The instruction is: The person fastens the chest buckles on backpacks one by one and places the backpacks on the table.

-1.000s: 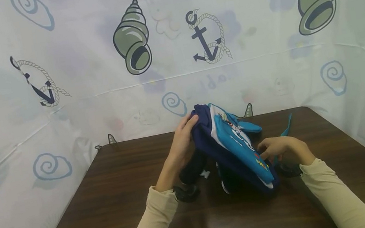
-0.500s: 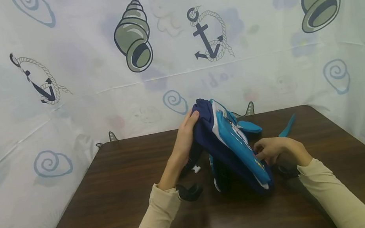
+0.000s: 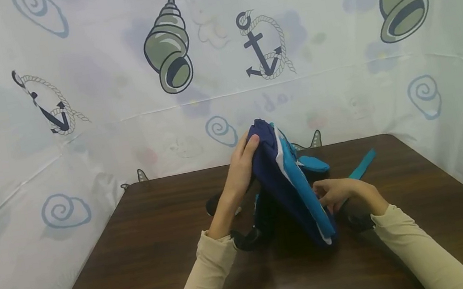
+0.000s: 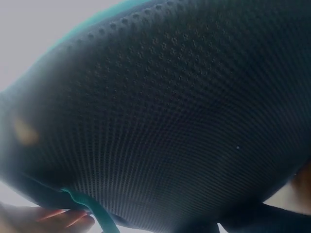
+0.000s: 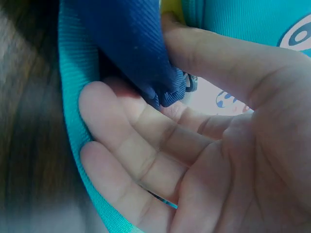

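A small navy and blue backpack (image 3: 268, 164) stands tilted on the table, its narrow side towards me. My left hand (image 3: 239, 163) grips its raised end, thumb on the navy side and fingers mostly hidden behind. At the lower right end is my right hand (image 3: 336, 191). In the right wrist view, this hand's thumb and curled fingers pinch a folded navy fabric piece (image 5: 131, 48), beside a teal strap (image 5: 75, 102) and a small metal ring (image 5: 193, 82). Dark mesh padding (image 4: 160, 111) of the backpack fills most of the left wrist view.
Brown wooden tabletop (image 3: 154, 258) lies under everything. A blue rounded piece (image 3: 314, 164) sticks out behind the backpack, and a loose teal strap end (image 3: 364, 163) lies past my right hand. A dark rounded strap part (image 3: 213, 204) shows left of my left forearm. Patterned cloth (image 3: 108, 58) hangs behind.
My left hand has moved right and up with its end of the backpack, which stands steeper and has turned its printed front away. My right hand has shifted slightly left.
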Demonstrator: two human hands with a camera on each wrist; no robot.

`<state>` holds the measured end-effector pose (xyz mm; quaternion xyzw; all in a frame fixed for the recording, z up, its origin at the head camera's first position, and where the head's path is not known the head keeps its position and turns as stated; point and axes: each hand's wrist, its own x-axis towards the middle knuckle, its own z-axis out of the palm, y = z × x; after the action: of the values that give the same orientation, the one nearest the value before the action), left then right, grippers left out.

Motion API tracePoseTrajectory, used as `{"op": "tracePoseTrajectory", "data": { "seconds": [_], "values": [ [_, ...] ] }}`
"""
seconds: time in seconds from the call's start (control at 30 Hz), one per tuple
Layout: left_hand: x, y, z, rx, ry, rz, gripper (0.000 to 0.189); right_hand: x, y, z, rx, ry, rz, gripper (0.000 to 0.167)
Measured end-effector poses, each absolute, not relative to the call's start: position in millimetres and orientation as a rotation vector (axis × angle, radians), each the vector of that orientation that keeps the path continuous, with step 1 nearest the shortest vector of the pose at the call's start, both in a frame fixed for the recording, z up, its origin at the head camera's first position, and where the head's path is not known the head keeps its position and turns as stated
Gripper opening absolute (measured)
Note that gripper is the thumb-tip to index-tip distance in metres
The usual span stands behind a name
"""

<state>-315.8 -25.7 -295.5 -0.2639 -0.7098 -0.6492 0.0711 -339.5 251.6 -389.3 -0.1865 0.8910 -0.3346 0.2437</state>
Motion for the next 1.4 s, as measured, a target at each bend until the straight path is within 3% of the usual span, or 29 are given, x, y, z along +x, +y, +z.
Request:
{"op": "tracePoseTrajectory", "data": {
  "seconds": [0.1,0.3,0.47,0.73,1.1,1.4],
  "values": [
    [-315,-23,-293,-0.845,-2.104,-1.985,0.06,-339,248,-391,-0.517,2.413,-0.93,0.024],
    [-314,-22,-291,-0.904,-2.12,-1.967,0.062,-338,243,-391,-0.53,2.393,-0.956,0.057],
    [-314,-22,-291,-0.917,-2.123,-1.99,0.061,-338,241,-390,-0.525,2.393,-0.963,0.064],
    [-314,-19,-290,-0.91,-2.148,-1.957,0.062,-338,243,-390,-0.504,2.406,-0.943,0.059],
    [-311,-8,-285,-0.958,-2.214,-1.894,0.074,-337,245,-388,-0.518,2.405,-0.929,0.031],
    [-311,-9,-285,-0.993,-2.197,-1.902,0.068,-335,244,-387,-0.555,2.395,-0.923,0.027]
  ]
}}
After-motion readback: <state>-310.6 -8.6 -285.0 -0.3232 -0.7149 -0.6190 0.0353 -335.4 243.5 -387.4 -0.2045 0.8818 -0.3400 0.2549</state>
